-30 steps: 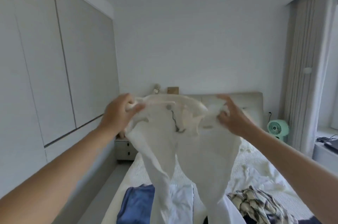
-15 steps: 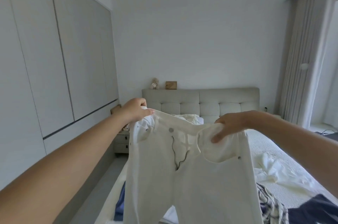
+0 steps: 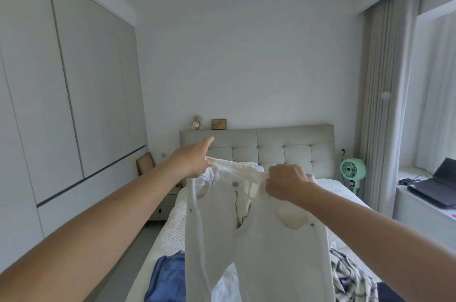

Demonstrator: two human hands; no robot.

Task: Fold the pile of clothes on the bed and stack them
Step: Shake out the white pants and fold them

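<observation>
A person is holding a pair of white trousers (image 3: 256,235) up in the air over the near end of a bed (image 3: 170,230), the legs hanging down toward the bottom edge of the view. The left hand (image 3: 191,162) is pinching the left end of the waistband between thumb and lower fingers while the index finger is pointing straight out toward the far wall. The right hand (image 3: 286,182) is closing in a fist around the waistband just right of the button, fly open below it.

The bed is wearing a pale ribbed cover and is running away toward a padded grey headboard (image 3: 256,146) at the far wall. A blue garment (image 3: 167,277) is lying on the near left of the cover, and a checked garment (image 3: 350,277) is lying crumpled on the near right, both partly hidden behind the trousers.

A small teddy bear (image 3: 197,122) and a wooden box (image 3: 218,124) are sitting on the headboard ledge. Grey wardrobe doors (image 3: 74,79) are filling the left wall. On the right, a green fan (image 3: 351,169) is standing beside a long curtain (image 3: 385,91), and a laptop (image 3: 436,184) is resting open on the window ledge.
</observation>
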